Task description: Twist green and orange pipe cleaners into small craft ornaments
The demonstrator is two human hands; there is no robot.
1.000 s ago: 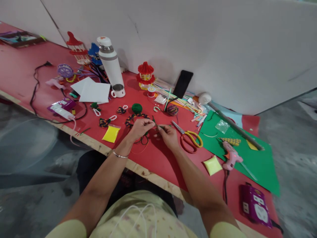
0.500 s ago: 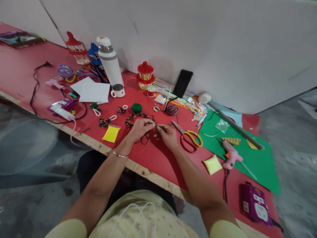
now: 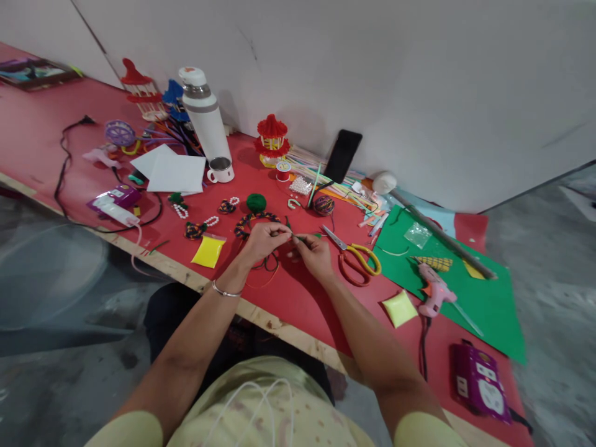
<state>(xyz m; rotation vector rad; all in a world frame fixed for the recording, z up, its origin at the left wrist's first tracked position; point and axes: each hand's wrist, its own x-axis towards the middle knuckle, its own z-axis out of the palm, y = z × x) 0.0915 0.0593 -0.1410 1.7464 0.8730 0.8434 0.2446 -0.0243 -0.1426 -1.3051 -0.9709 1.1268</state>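
Observation:
My left hand (image 3: 264, 242) and my right hand (image 3: 315, 253) nearly meet over the red table, both with fingers pinched. Between the fingertips runs a short length of dark green yarn (image 3: 293, 234), partly hidden by the fingers. Behind my left hand lies a braided multicoloured yarn ring (image 3: 243, 225). Loose dark strands (image 3: 269, 262) trail on the table below that hand. A green yarn ball (image 3: 256, 202) sits just beyond the ring. Right of my right hand rest scissors (image 3: 354, 254) with yellow and red handles, blades parted.
A white flask (image 3: 207, 121) and metal cup (image 3: 220, 170) stand at the back. To the right are a pink glue gun (image 3: 435, 292), a yellow packet (image 3: 400, 308) and a purple power strip (image 3: 484, 382). At left lie a black cable (image 3: 65, 161) and white papers (image 3: 177, 172).
My hands stay almost in place with the yarn between them; the fingers shift only slightly. The whole view drifts a little to the left.

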